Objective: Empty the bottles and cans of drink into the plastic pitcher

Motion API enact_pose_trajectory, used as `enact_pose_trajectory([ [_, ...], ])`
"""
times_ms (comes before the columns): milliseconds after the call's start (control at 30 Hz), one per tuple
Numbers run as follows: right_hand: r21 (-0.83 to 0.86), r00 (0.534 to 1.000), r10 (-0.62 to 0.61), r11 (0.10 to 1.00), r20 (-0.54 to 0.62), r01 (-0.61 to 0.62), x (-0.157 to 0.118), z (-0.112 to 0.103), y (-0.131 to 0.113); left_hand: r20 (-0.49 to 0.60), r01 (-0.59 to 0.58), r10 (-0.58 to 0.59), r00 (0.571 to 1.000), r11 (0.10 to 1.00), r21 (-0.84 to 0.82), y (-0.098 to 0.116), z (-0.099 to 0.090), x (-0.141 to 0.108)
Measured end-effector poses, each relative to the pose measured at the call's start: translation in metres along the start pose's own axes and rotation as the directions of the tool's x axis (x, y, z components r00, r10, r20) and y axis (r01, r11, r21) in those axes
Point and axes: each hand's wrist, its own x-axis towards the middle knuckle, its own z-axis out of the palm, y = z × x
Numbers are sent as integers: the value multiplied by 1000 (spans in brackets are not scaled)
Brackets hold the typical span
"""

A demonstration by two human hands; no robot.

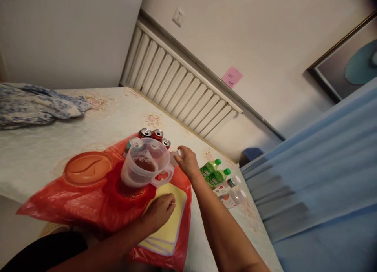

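One table (113, 103) with a floral cover is supporting a red plastic sheet (59, 199), and yellow paper (167, 234) is lying on that. Translucent pitcher (134, 177): standing upright over the red, holding reddish-brown liquid (144, 164). Orange disc (88, 168) is lying to its left; bottles (217, 177) are clustering well apart, to its right. Left hand (161, 212) is hanging over the paper, fingers curling; whether they are gripping anything, I cannot tell. Cans (158, 134) are standing behind the pitcher. Smallest showing: a clear container (173, 158), partly hidden, which the right hand (188, 161) is clamping just beside the pitcher's handle.
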Motion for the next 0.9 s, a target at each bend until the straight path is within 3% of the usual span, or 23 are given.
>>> enact_pose_trajectory([
  [133,38,989,57,998,-135,-52,-26,-22,20,-15,24,-24,1000,999,-43,-2,0,0],
  [233,60,979,105,994,-172,-96,-50,-41,31,-60,60,-67,996,992,-110,-8,6,3],
  [400,111,971,182,980,-152,-166,-86,-69,39,-151,83,-128,980,957,-278,-18,18,6],
  [533,155,975,209,968,-74,-196,-107,-85,34,-181,36,-105,978,936,-349,-19,20,8],
  [900,241,983,179,953,40,-184,-133,-93,9,29,-15,27,999,937,-349,8,-7,1],
])
